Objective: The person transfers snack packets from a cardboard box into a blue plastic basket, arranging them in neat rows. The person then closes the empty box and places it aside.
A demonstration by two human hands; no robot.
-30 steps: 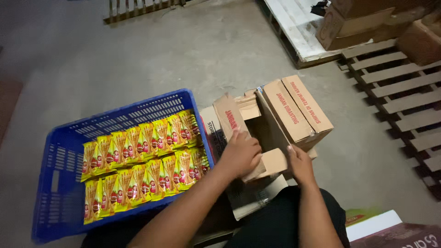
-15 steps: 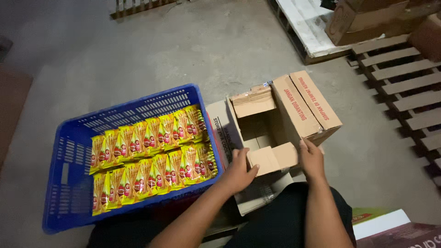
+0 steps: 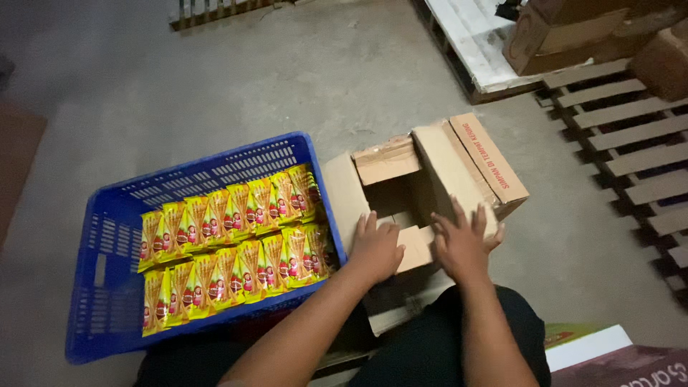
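An open brown cardboard box (image 3: 430, 186) sits on the grey concrete floor (image 3: 287, 79), directly in front of a person seen from above, close to the person's knees. Its four top flaps are folded outward, and the inside looks hollow and dark. The flap on the far right carries red printing along its length.

Both of the person's hands are on the near side of the box. The left hand (image 3: 375, 247) lies flat with its fingers spread loosely, palm pressed down on the near flap where it meets the left flap. The right hand (image 3: 462, 244) lies just beside it, also flat and spread, fingers pointing away from the body and reaching over the near edge toward the right flap. Neither hand is closed around anything; both simply press on the cardboard with open palms. The two hands are near one another but not touching.

Touching the left side of the box is a blue plastic crate (image 3: 107, 287) with slotted walls. Inside it, yellow snack packets (image 3: 229, 244) with red markings are lined up in neat overlapping rows, filling its right half; its left part is bare.

Farther off, at the upper right, wooden pallets (image 3: 623, 136) lie on the floor, and a few more brown cartons (image 3: 566, 36) are stacked on them. The person's dark trousers (image 3: 444, 344) fill the bottom of the view.
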